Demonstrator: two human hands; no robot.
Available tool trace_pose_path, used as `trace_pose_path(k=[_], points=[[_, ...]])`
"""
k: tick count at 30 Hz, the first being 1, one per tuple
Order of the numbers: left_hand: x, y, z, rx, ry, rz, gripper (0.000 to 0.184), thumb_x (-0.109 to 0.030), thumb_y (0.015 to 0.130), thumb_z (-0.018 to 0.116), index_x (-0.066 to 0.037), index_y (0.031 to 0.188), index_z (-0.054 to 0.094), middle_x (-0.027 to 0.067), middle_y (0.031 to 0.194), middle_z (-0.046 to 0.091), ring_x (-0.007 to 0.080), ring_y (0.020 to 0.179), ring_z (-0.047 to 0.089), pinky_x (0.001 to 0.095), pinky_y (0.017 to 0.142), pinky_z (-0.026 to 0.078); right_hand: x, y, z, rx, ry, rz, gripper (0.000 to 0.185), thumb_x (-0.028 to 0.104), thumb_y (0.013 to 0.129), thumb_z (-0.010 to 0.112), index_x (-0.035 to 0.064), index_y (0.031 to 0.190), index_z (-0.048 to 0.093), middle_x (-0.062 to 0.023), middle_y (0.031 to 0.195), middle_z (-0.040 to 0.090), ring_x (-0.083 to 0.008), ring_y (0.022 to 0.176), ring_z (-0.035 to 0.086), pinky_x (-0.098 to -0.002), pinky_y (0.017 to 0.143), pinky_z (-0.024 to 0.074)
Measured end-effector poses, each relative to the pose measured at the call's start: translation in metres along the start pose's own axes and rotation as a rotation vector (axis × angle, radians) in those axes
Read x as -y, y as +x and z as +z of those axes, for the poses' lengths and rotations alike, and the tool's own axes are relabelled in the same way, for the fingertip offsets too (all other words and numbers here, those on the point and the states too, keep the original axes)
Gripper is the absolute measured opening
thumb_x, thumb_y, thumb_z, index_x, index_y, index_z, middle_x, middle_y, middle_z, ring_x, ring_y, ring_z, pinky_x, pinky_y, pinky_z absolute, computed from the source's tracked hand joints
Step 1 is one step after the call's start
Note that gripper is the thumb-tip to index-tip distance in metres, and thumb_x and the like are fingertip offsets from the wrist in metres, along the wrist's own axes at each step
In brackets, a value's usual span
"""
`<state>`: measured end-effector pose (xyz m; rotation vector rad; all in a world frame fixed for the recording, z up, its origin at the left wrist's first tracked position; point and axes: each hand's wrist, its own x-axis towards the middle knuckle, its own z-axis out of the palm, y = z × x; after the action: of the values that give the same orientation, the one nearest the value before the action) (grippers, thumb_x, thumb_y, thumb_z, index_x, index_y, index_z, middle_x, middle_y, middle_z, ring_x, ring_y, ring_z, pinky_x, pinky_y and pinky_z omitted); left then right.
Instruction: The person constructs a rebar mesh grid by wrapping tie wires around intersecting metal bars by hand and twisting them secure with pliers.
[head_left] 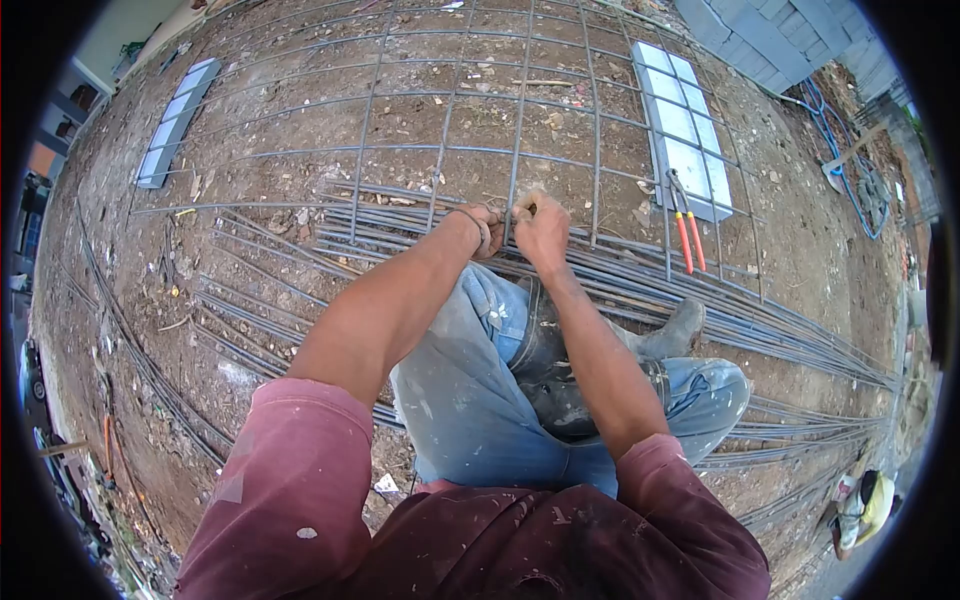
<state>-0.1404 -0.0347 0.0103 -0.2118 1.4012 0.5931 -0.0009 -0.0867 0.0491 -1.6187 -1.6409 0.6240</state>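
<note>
My left hand [486,230] is closed beside a lengthwise bar of the rebar grid [519,105], at its near edge. A thin dark loop [474,222], perhaps wire, lies around the back of this hand or wrist. Just across the same bar, my right hand [541,232] has its fingers pinched together. Whatever is between the fingertips is too small or hidden to make out. Pincers with orange-red handles [690,235] rest at the grid's right side, by a pale block.
Two pale blocks [180,120] [690,130] prop the grid at left and right. Loose rebar [640,275] lies in bundles under and beside my legs. A blue hose [858,190] and a hoe-like tool [850,155] lie at right. Grey blocks [765,40] stand behind.
</note>
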Motion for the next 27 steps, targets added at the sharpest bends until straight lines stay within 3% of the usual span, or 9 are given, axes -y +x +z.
trace_pose_path(k=[2,9,12,15,17,21,27], points=[[-0.001,0.0,0.003,-0.063,0.055,-0.002,0.024,-0.017,0.099,0.065,-0.016,0.075,0.067,-0.0006,0.07,0.066,0.017,0.061,0.065,0.0384,0.06,0.055,-0.001,0.021,0.004,0.031,-0.013,-0.103,0.011,0.011,0.083,0.074,0.0034,0.085,0.067,-0.0203,0.083,0.07,-0.0409,0.086,0.068,-0.0497,0.078,0.0501],[-0.005,0.035,0.001,0.013,-0.069,-0.101,0.025,-0.016,0.1,0.062,-0.015,0.076,0.067,-0.0001,0.074,0.066,0.0197,0.067,0.064,0.0409,0.067,0.056,-0.007,0.051,0.011,0.184,-0.059,-0.085,0.012,0.012,0.081,0.075,0.0038,0.086,0.068,-0.0198,0.086,0.072,-0.0397,0.087,0.069,-0.0488,0.078,0.0518],[-0.002,0.024,0.002,0.031,-0.095,-0.076,0.022,-0.016,0.098,0.062,-0.012,0.077,0.068,0.0013,0.075,0.067,0.0192,0.067,0.066,0.0405,0.065,0.054,-0.015,0.058,0.02,0.249,0.106,0.102,0.012,0.012,0.08,0.076,0.0037,0.084,0.069,-0.0202,0.088,0.072,-0.0394,0.089,0.07,-0.0489,0.079,0.0529],[-0.003,0.023,0.004,0.095,-0.103,-0.074,0.022,-0.016,0.099,0.059,-0.011,0.079,0.067,0.0023,0.076,0.067,0.0203,0.069,0.067,0.0453,0.071,0.053,0.002,0.056,0.02,0.12,-0.091,-0.077,0.011,0.013,0.08,0.075,0.0037,0.082,0.07,-0.0218,0.088,0.072,-0.0408,0.089,0.07,-0.0494,0.079,0.0534],[-0.003,0.019,0.006,0.011,-0.076,-0.056,0.026,-0.015,0.102,0.057,-0.017,0.078,0.067,0.0009,0.078,0.065,0.0198,0.068,0.063,0.0428,0.071,0.053,0.009,0.057,0.021,0.176,-0.146,-0.076,0.011,0.011,0.079,0.076,0.0043,0.085,0.07,-0.0203,0.088,0.072,-0.0394,0.09,0.07,-0.0475,0.079,0.0531],[-0.005,0.012,0.004,0.048,-0.05,-0.074,0.024,-0.015,0.102,0.057,-0.015,0.081,0.067,0.0013,0.079,0.066,0.0198,0.07,0.064,0.0432,0.072,0.053,0.015,0.07,0.018,0.259,-0.246,-0.101,0.008,0.009,0.079,0.073,0.0052,0.084,0.069,-0.021,0.089,0.071,-0.0421,0.091,0.068,-0.05,0.08,0.0524],[-0.003,-0.029,0.007,-0.016,0.008,-0.097,0.019,-0.013,0.102,0.057,-0.009,0.086,0.066,0.0047,0.085,0.068,0.0234,0.083,0.066,0.0505,0.088,0.049,0.012,0.085,0.011,0.417,-0.359,-0.303,0.007,0.006,0.075,0.067,0.0042,0.081,0.063,-0.0213,0.087,0.069,-0.0439,0.09,0.066,-0.053,0.078,0.0507]])
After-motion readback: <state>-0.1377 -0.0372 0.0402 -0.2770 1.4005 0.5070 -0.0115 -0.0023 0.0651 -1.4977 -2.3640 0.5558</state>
